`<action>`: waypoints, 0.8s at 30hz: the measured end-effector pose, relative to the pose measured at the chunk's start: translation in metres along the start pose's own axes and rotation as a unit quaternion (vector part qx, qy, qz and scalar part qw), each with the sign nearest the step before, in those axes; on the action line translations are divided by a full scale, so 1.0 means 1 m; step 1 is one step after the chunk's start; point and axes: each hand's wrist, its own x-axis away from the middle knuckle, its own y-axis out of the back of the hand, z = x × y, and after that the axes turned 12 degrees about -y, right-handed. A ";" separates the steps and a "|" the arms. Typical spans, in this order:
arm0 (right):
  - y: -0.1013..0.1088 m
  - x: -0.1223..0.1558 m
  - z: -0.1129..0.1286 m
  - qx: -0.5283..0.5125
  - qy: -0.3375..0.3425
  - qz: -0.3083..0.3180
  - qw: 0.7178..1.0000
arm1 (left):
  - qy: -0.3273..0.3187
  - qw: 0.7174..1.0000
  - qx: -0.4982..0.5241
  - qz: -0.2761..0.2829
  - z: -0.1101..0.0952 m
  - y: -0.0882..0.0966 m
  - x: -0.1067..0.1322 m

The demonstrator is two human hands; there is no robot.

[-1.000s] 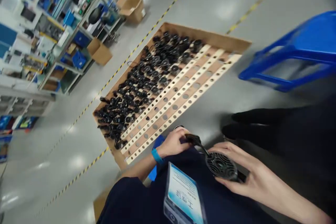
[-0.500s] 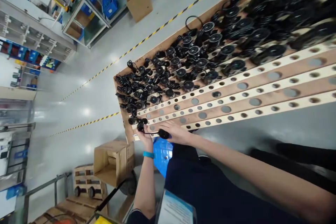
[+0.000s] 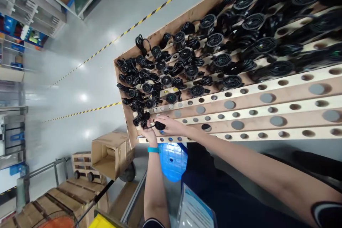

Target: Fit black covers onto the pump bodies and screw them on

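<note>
My right hand point(image 3: 172, 127) is closed around a small black round device point(image 3: 160, 125) at the near left end of the wooden rack point(image 3: 229, 106). A short stretch of black cord runs from it to a bundled black cable point(image 3: 145, 120), which my left hand point(image 3: 150, 133) grips. My left wrist wears a turquoise band. Just beyond the hands, rows of black devices with round grille tops point(image 3: 197, 91) sit in the rack, their cords coiled beside them. My fingers partly hide the cable and the held device.
Pale slats with round holes run along the rack's near side. A blue plastic stool point(image 3: 173, 162) stands below my hands. To the left are an open cardboard box point(image 3: 109, 153), wooden pallets point(image 3: 85, 165) and an orange fan guard point(image 3: 57, 221). Yellow-black tape point(image 3: 128, 32) marks the floor.
The view has shifted closer to the rack. My hands, still with the device and its cable, are now farther over the slats, near the seated devices at the left end.
</note>
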 end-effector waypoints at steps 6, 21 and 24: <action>0.007 -0.016 -0.018 -0.010 -0.007 0.021 1.000 | -0.006 0.999 -0.049 0.014 0.009 0.003 -0.006; 0.008 -0.051 -0.011 0.147 -0.017 0.083 0.985 | 0.008 0.996 -0.089 0.003 0.006 0.000 -0.029; 0.007 -0.055 -0.007 0.189 -0.033 0.082 0.978 | 0.016 0.996 -0.089 0.006 0.008 0.003 -0.031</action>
